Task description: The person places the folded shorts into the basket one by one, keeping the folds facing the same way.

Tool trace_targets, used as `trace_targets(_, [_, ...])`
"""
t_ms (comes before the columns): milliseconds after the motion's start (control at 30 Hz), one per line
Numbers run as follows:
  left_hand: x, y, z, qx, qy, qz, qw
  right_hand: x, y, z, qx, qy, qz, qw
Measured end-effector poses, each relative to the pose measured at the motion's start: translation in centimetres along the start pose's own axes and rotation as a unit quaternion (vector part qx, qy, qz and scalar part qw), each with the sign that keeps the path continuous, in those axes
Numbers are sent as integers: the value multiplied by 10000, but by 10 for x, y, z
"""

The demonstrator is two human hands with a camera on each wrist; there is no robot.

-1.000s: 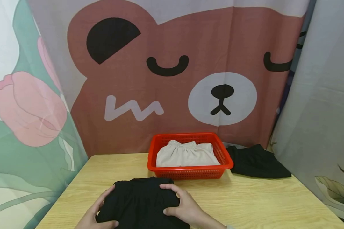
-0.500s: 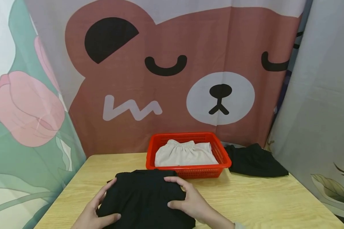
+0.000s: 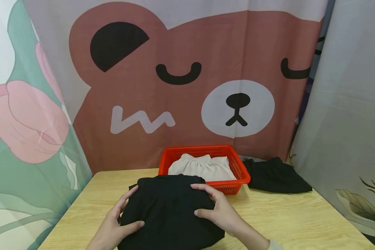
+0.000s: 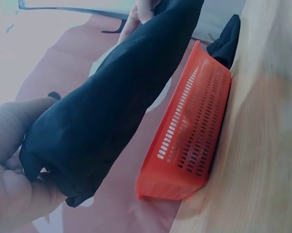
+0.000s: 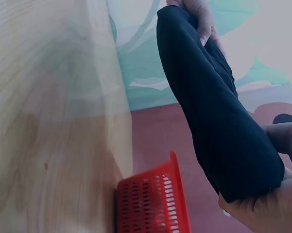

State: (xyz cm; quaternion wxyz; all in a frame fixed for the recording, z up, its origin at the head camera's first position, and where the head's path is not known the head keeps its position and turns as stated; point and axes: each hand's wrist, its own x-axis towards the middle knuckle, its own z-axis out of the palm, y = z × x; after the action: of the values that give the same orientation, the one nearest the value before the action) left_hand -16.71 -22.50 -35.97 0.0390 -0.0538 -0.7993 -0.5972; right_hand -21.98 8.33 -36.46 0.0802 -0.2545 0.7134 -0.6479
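1. One hand, your left [image 3: 114, 222], at the bottom left of centre, grips the folded black cloth [image 3: 172, 211] by its left side, thumb on the upper face.
2. That cloth sits at the bottom centre of the frame, between your hands. Its long axis appears to run from hand to hand, and both wrist views suggest it is raised off the table [image 3: 300, 222].
3. Beyond it, just right of centre, is the red basket [image 3: 229, 189] with a pale garment [image 3: 203, 168] inside. In the head view the cloth's far edge covers part of the basket's near rim; whether they touch, you can't tell.
4. Your right hand [image 3: 220, 210] grips the cloth's right side and looks nearer the basket.
5. Farther right, a second black cloth [image 3: 276, 175] lies just beside the basket.
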Motion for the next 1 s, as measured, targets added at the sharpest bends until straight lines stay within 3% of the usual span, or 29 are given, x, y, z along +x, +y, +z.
trace_targets(133, [9, 5, 9, -199, 89, -161, 9996, -1, -4, -9, -134, 222, -16, 9997])
trace_targets(333, [21, 10, 21, -502, -108, -216, 9984, -3, -8, -20, -344, 599, -33, 9976])
trace_targets(567, [34, 14, 29, -726, -294, 16, 9969, -5, -14, -32, -170, 604, -138, 9979])
trace_targets(700, [41, 16, 34, -897, -447, 180, 9948, -4, -16, -41, -442, 784, -52, 9959])
trace_targets(1000, [57, 22, 42, -1169, -1096, 570, 9854, 0, -13, -60, -393, 919, 9, 9950])
